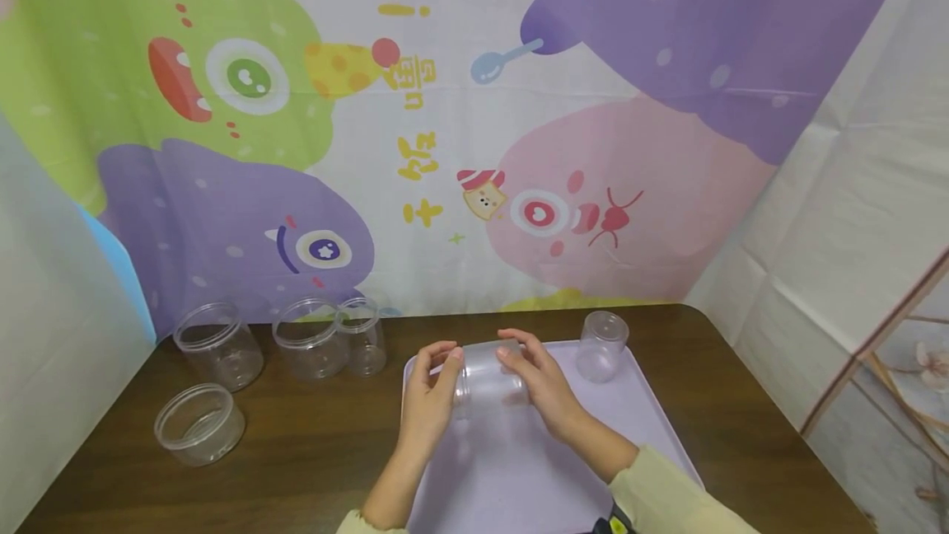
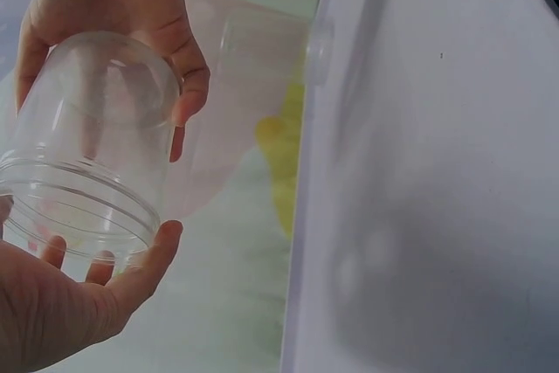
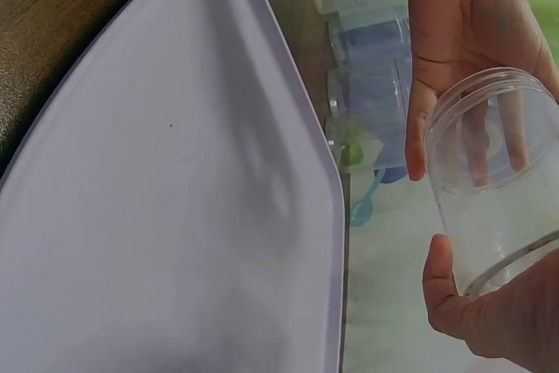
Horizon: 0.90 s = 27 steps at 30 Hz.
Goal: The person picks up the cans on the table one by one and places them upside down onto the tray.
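A clear plastic jar [image 1: 491,377] lies sideways between both hands above a pale purple tray [image 1: 489,476]. The left hand [image 1: 430,398] grips its ridged rim end, thumb on the near side. Around the base end curl the fingers of the right hand [image 1: 544,386]. In the left wrist view the jar [image 2: 96,128] shows its threaded mouth by the left hand [image 2: 79,303] and its rounded base by the right hand [image 2: 131,6]. The right wrist view shows the jar [image 3: 498,181] held between the left hand [image 3: 476,24] and the right hand [image 3: 498,312].
A small clear jar [image 1: 602,346] stands at the tray's back right. On the dark table [image 1: 311,452] at the left stand a large jar [image 1: 221,348], another wide jar [image 1: 310,340], a narrow jar [image 1: 363,340] and a low jar [image 1: 200,427]. A patterned cloth hangs behind.
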Motion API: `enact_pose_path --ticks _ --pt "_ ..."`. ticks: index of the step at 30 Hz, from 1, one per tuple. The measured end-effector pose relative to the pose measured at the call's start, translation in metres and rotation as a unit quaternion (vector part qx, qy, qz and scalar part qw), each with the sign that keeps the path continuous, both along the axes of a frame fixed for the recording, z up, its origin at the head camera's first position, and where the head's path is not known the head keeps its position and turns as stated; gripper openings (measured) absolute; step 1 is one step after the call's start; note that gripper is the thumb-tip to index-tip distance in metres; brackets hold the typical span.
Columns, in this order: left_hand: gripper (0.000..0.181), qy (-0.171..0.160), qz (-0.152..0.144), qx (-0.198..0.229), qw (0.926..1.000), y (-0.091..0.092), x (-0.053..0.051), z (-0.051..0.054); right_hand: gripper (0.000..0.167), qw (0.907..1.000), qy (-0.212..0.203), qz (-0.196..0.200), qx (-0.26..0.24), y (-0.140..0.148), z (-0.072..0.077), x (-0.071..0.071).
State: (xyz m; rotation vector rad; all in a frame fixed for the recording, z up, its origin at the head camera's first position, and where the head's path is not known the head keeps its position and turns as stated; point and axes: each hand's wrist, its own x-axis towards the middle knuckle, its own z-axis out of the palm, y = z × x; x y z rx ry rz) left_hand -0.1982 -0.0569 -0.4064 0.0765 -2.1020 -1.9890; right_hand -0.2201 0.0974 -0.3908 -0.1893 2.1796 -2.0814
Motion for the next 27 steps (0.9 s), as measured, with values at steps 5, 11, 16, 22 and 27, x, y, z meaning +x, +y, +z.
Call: enact_pose_path --ticks 5,11,16,22,27 --pt "0.034 -0.003 -0.004 0.001 1.0 0.0014 -0.0004 -0.0017 0.041 0.9997 0.013 -0.02 0.012 -0.0014 -0.0012 0.0006" --pt "0.032 -0.005 0.0 -0.002 1.0 0.0005 0.0002 -0.0011 0.04 0.9992 0.018 -0.033 0.016 -0.0039 -0.0018 0.0015" --pt "0.034 -0.007 -0.005 0.0 1.0 -0.001 0.0011 -0.0005 0.039 0.9988 0.021 -0.037 0.021 -0.005 -0.0014 0.002" --pt "0.037 -0.017 -0.027 0.009 0.9995 -0.0031 0.003 -0.0007 0.038 0.9966 0.037 -0.047 0.056 -0.0031 -0.0012 0.0022" --pt "0.042 -0.025 -0.036 0.003 0.999 -0.007 0.0044 -0.0019 0.037 0.9945 0.048 -0.047 0.081 -0.0004 -0.0007 0.003"
